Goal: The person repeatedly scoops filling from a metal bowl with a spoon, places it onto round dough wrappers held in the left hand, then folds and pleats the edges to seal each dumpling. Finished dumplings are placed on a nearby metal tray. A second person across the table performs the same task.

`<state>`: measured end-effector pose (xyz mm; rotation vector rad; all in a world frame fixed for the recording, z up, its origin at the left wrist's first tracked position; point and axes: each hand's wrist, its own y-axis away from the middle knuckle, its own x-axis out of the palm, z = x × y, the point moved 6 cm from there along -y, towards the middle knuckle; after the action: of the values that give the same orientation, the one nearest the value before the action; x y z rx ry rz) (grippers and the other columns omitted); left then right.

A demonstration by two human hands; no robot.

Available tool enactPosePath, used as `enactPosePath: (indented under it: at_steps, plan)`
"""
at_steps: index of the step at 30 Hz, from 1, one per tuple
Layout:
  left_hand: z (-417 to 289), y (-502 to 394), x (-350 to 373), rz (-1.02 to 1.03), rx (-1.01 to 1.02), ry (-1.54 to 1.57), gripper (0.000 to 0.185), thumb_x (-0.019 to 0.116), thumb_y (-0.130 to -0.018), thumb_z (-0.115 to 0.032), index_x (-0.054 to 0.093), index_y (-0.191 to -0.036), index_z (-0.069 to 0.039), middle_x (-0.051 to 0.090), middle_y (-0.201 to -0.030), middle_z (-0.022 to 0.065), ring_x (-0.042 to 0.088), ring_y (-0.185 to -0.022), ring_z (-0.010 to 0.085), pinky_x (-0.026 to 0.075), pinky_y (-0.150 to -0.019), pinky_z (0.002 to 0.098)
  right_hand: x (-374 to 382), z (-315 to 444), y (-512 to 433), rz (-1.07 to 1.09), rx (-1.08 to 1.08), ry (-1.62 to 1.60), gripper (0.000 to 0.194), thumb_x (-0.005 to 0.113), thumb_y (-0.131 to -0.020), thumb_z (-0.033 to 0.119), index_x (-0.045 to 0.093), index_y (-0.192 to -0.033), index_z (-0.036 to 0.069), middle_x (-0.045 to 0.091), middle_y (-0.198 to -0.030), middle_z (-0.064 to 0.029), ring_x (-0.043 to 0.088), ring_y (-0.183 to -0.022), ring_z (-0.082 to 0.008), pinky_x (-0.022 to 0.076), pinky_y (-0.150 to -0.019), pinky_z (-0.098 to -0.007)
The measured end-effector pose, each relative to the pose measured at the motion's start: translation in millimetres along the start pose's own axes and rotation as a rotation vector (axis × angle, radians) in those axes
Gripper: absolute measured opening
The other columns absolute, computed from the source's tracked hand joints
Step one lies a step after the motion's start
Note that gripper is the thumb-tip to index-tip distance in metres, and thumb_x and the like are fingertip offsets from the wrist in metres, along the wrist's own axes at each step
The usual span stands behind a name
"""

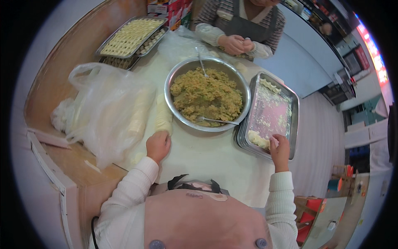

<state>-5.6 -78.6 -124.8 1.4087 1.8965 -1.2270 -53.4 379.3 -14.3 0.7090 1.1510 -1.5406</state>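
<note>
My left hand rests at the near end of a roll of stacked dough wrappers; its fingers are curled, and whether they grip a wrapper is hidden. At the near end of a floured metal tray, my right hand pinches a small pale piece, apparently a dumpling, beside a short row of dumplings. Between the hands and farther off stands a steel bowl of minced filling, with one utensil at the far side and another at the near side.
A plastic bag holding more wrapper rolls lies at left. Stacked trays of dumplings stand behind it. Across the table, a co-worker holds both hands together near a clear plastic bag. More trays are stacked under the floured one.
</note>
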Motion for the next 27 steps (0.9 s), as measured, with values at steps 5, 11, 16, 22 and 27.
enactPosePath:
  at_steps: [5,11,16,22,27]
  plan:
    - [5,4,-6,-0.013,0.000,0.026,0.010,0.062,-0.077,-0.013,0.058,-0.083,-0.006,0.059,-0.076,0.0126,0.059,-0.072,0.0342,0.047,-0.063,0.0449,41,95,-23,0.103,-0.346,-0.151,0.026,0.069,-0.081,0.010,0.065,-0.107,0.005,0.063,-0.105,-0.0150,0.057,-0.099,-0.0355,0.0449,-0.090,-0.0436]
    - [52,28,-14,-0.225,-0.598,0.939,0.010,0.052,-0.094,-0.015,0.054,-0.095,-0.005,0.065,-0.100,0.0118,0.064,-0.092,0.0249,0.052,-0.081,0.0398,80,134,-37,0.378,-0.343,-0.071,0.026,0.068,-0.080,0.006,0.066,-0.106,0.006,0.065,-0.096,-0.0153,0.058,-0.093,-0.0345,0.0459,-0.088,-0.0434]
    - [31,22,10,-0.121,-0.932,2.052,0.019,0.046,-0.102,-0.018,0.054,-0.112,-0.005,0.059,-0.127,0.0132,0.061,-0.111,0.0242,0.051,-0.095,0.0394,90,159,-35,0.438,-0.286,-0.434,0.019,0.070,-0.085,0.011,0.069,-0.101,0.004,0.066,-0.095,-0.0145,0.062,-0.090,-0.0313,0.0503,-0.080,-0.0373]
    - [-9,-2,22,0.043,-0.947,2.113,0.031,0.051,-0.099,-0.012,0.050,-0.127,0.000,0.059,-0.125,0.0108,0.058,-0.115,0.0226,0.047,-0.102,0.0392,98,198,-48,0.540,-0.476,-0.404,0.017,0.067,-0.088,0.013,0.070,-0.101,0.003,0.067,-0.090,-0.0140,0.062,-0.088,-0.0305,0.0499,-0.079,-0.0372]
    - [-12,-13,23,-0.045,-1.046,2.154,0.030,0.054,-0.099,-0.015,0.050,-0.126,-0.001,0.060,-0.123,0.0113,0.060,-0.114,0.0241,0.051,-0.098,0.0390,71,191,-60,0.445,-0.423,-0.419,0.016,0.065,-0.090,0.015,0.071,-0.097,0.002,0.066,-0.084,-0.0142,0.061,-0.082,-0.0321,0.0495,-0.076,-0.0390]
